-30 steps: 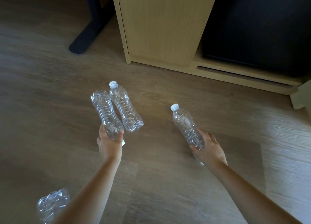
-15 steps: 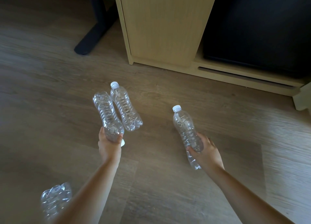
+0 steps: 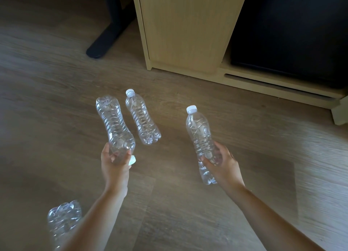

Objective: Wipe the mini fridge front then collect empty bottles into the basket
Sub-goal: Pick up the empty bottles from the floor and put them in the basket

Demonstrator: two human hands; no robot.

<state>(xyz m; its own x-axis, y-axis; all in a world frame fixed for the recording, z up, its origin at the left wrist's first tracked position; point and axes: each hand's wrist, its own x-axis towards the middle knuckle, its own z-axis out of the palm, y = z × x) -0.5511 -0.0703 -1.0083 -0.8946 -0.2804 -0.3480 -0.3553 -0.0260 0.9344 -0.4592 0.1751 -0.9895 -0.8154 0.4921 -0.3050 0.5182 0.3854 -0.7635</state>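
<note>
Wooden floor (image 3: 56,103) is spreading below, with a crumpled bottle (image 3: 64,218) showing nearest by the left forearm. Left grip (image 3: 114,164) is clamping the neck end of an inverted bottle (image 3: 114,124); right grip (image 3: 224,166) is clamping a capped bottle (image 3: 200,136) low on its body. Beyond, a loose bottle (image 3: 143,119) is lying between them, with the cabinet (image 3: 188,34) and black mini fridge (image 3: 291,34) farthest.

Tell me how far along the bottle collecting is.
Done: no basket in view; whether the fridge front was wiped cannot be told. In hand: left hand grips the left bottle, right hand the right bottle. Left: the floor bottle between them and the corner bottle at lower left.
</note>
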